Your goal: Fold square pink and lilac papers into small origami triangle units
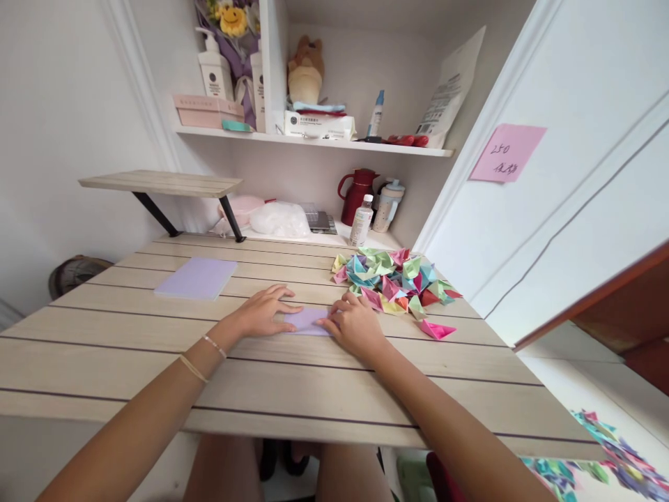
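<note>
A small lilac paper sheet [307, 321] lies folded flat on the wooden table [130, 355]. My left hand [264, 312] rests on its left end, fingers pressed flat along the top edge. My right hand [355, 324] presses on its right end, fingers curled down onto the paper. A stack of lilac paper [196, 278] lies to the far left of my hands. A pile of folded coloured paper pieces [394, 279] sits just right of my right hand, and one pink folded piece [437, 329] lies apart nearer to me.
A wall [564, 195] with a pink sticky note [506, 152] runs along the table's right side. Behind the table stand a small bottle [361, 220], a red jug [357, 192] and a raised shelf [162, 183]. More coloured paper pieces [606, 453] lie at lower right.
</note>
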Demonstrator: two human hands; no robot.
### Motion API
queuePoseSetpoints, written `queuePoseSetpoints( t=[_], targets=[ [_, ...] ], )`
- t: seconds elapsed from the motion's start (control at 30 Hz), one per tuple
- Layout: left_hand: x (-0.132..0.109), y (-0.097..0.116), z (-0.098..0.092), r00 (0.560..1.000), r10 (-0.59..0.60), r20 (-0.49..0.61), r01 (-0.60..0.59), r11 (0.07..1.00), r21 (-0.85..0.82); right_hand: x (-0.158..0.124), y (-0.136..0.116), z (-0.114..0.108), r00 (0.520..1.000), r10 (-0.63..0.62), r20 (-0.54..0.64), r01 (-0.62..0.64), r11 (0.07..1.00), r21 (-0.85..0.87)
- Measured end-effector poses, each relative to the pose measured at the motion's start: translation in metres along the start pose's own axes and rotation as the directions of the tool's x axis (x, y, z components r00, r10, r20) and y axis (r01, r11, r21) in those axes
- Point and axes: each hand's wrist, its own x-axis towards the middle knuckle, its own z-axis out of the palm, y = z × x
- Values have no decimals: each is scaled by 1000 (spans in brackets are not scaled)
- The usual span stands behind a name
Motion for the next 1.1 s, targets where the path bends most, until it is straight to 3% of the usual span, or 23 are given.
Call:
queuePoseSetpoints(
  t=[0.2,0.57,0.9,1.1],
  targets=[
    [2,0,-1,1000,-9,28,9,1000,-7,-1,-9,4,1000,-2,3,2,998,-57],
    [-1,-1,0,997,-53,52,52,999,10,-6,-2,-2,1000,-11,4,11,999,-47],
    [-1,-11,2,991,-70,115,74,997,-34,-8,23,-7,991,-84,107,72,991,114],
    [-1,-12,2,986,-90,143,96,995,-38,-10,42,-6,979,-27,203,-9,984,177]
  ],
)
